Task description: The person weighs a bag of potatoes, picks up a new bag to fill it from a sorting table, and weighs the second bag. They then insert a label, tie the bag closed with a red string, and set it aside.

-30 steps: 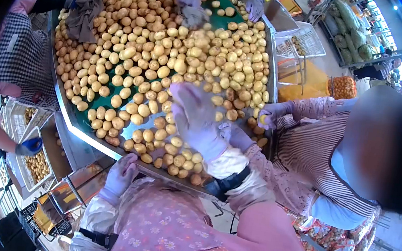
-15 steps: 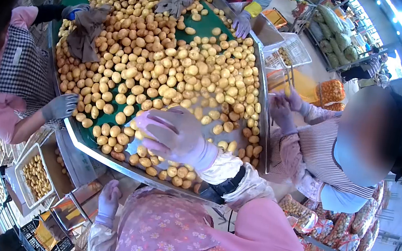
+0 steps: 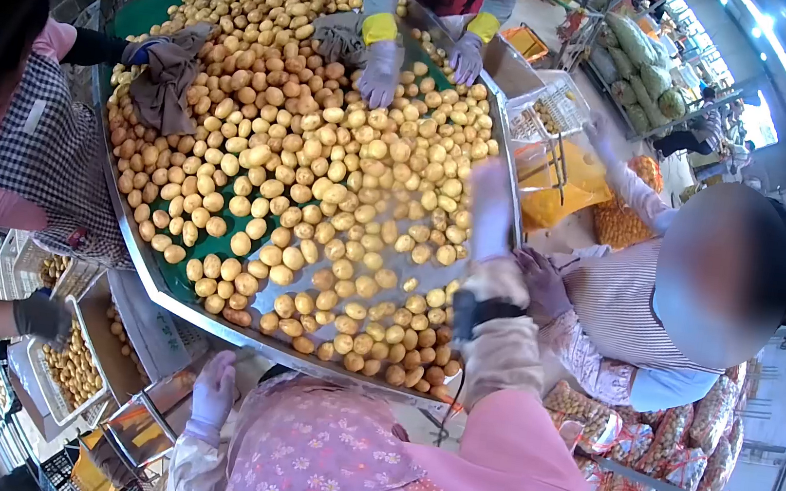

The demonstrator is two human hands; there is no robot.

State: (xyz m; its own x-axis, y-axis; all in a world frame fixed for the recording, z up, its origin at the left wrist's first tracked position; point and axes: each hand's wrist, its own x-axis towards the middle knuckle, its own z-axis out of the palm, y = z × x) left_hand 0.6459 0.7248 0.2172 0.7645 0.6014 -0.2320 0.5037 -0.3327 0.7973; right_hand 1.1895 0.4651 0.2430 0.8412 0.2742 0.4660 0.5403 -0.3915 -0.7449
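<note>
Many small yellow-brown potatoes (image 3: 307, 147) lie spread over a metal-rimmed table (image 3: 235, 329) with a green and grey surface. My right hand (image 3: 491, 208), in a pale purple glove, is at the table's right side, near the rim and the potatoes there. Motion smears its fingers, so what it may hold is not visible. My left hand (image 3: 214, 389), gloved alike, hangs low outside the near rim, fingers loosely extended, with nothing seen in it.
Co-workers stand left, right and across. One gloved hand (image 3: 380, 74) touches potatoes; another (image 3: 44, 317) is at a white crate of potatoes (image 3: 72, 368). Grey cloths (image 3: 168, 76) lie on the heap. Filled net sacks (image 3: 672, 447) are stacked at right, beside a yellow bag (image 3: 567, 184).
My right hand has swung from above the near potatoes to the right rim. The co-worker across has released a cloth; the left co-worker's lower hand has moved from the rim to the crate.
</note>
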